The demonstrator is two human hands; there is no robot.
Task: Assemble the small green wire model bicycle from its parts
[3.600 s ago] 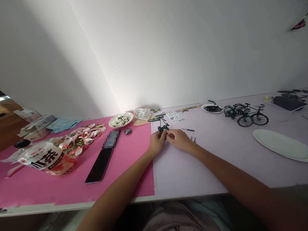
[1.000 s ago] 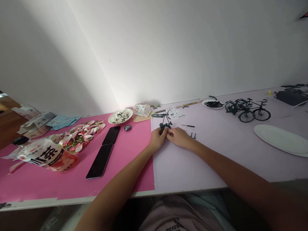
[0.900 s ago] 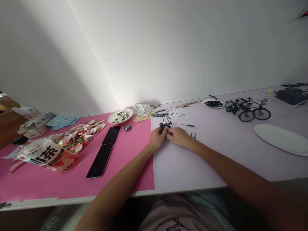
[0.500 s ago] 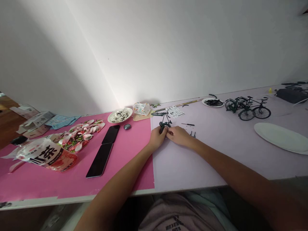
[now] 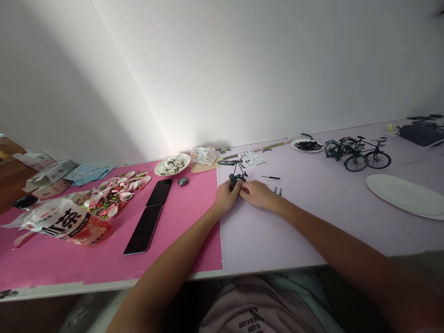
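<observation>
A small dark green model bicycle is held over the table, one wheel pointing towards the wall. My left hand is closed round its near end. My right hand is pinched at the same end, fingertips against the left ones; what lies between them is too small to make out. Right of the bicycle lies a thin screwdriver with tiny parts near it. Two small dark pieces rest just beyond my right wrist. A printed sheet lies behind the bicycle.
Finished-looking model bicycles stand at the right, near a plate of black parts and a white oval plate. On the pink left side are a folding phone, a plate of pale pieces, a plastic bag and pink spoon-like pieces.
Both hands stay closed at the model bicycle, with only slight finger movement. The whole view has shifted a little.
</observation>
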